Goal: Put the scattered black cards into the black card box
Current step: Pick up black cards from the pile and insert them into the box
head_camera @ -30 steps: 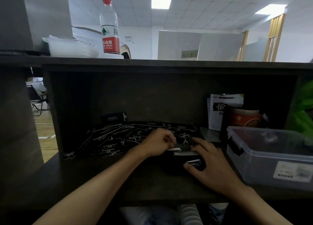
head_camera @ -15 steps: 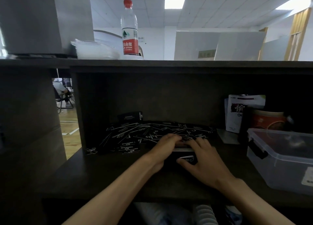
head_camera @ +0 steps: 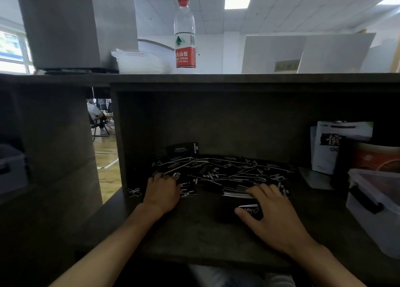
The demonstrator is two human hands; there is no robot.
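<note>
Head view, looking fwd & down: what matters next is where the loose black cards (head_camera: 218,171) lie vs my left hand (head_camera: 162,189). That hand rests on the pile's near-left corner, fingers curled down onto a few cards; can't tell whether it has actually pinched any. From it the spread runs off to the right & away toward the back wall, long axis left-to-right across the cubby, so most cards are right of and beyond my left knuckles. A stray card (head_camera: 134,192) lies just left of that hand near the edge. The black card box (head_camera: 229,211) is well to the right of my left hand, under my right hand (head_camera: 273,217), which grips it: thumb on the front face w/ white script, fingers over a stack of cards already inside, white edges showing at the top. So left hand is nearer the loose cards, right hand keeps the box put; I'd judge any load has to travel rightward. Plenty left to do, most of the pile is out. Dark wooden surface (head_camera: 190,232) underneath, dim cubby. A clear plastic tub (head_camera: 376,202) far right of my right hand; water bottle (head_camera: 185,33) up on the top shelf (head_camera: 259,78); office ceiling lights beyond.
</note>
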